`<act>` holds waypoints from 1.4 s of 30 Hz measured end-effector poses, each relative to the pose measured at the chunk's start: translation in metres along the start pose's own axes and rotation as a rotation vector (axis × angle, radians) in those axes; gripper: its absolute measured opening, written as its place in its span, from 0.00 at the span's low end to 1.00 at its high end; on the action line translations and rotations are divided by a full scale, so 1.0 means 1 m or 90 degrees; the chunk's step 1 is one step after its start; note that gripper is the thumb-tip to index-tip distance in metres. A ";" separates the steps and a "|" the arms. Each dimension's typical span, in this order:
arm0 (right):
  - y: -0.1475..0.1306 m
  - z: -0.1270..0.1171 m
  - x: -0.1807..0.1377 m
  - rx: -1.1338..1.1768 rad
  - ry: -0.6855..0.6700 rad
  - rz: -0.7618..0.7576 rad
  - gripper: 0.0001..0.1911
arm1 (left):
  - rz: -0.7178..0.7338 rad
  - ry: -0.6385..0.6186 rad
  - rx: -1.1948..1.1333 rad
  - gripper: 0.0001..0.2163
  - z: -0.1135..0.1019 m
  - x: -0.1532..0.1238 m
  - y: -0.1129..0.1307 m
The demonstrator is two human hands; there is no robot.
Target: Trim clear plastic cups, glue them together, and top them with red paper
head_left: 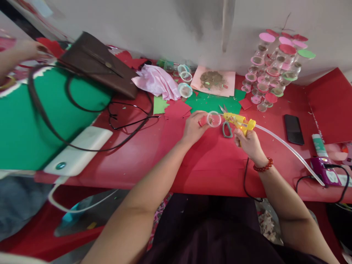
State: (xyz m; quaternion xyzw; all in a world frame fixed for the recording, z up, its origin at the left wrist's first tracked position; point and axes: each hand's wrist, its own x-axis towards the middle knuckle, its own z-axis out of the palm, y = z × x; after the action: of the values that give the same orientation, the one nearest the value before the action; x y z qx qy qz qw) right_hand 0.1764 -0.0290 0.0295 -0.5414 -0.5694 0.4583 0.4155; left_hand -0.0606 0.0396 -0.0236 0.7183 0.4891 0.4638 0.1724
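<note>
My left hand [195, 127] is closed around a small clear plastic cup [213, 119], its round rim turned toward me, with something red at its side. In my right hand [249, 143] is a yellow hot glue gun [239, 122], its nozzle pointing left at the cup's rim. A long translucent glue stick [286, 148] trails out of its back toward the right. Whether the nozzle touches the cup I cannot tell. Scissors [227, 129] with grey handles lie just behind and below the gun, partly hidden. Red paper sheets [203, 156] lie beneath my hands.
Clear cups [185, 90], pink cloth [158, 81] and a paper with brown crumbs [213, 80] lie toward the wall. Decorated cups [272, 69] stand stacked at right, near a phone [293, 129] and purple power strip [326, 171]. Left are a brown bag [100, 66], glasses [129, 119], white power bank [78, 152] and another person's hand [30, 51].
</note>
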 end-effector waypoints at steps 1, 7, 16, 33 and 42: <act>0.000 0.000 0.000 0.000 0.000 0.001 0.31 | 0.000 0.001 0.000 0.13 0.000 0.000 0.000; -0.004 0.000 0.000 -0.007 -0.004 0.006 0.31 | 0.000 0.007 -0.002 0.12 -0.002 0.000 0.002; -0.005 0.001 -0.001 -0.003 -0.005 0.005 0.29 | 0.001 0.009 0.001 0.10 -0.004 0.001 0.004; -0.009 0.002 -0.003 -0.006 -0.013 0.010 0.33 | -0.010 0.029 -0.001 0.08 -0.008 0.002 0.008; -0.010 0.003 -0.005 -0.031 -0.016 0.015 0.31 | -0.033 0.048 -0.026 0.07 -0.008 0.004 0.008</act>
State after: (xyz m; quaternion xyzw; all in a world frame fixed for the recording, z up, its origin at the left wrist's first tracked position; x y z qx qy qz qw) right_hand 0.1714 -0.0339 0.0383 -0.5524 -0.5790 0.4559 0.3895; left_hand -0.0621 0.0374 -0.0120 0.6837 0.5040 0.4961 0.1801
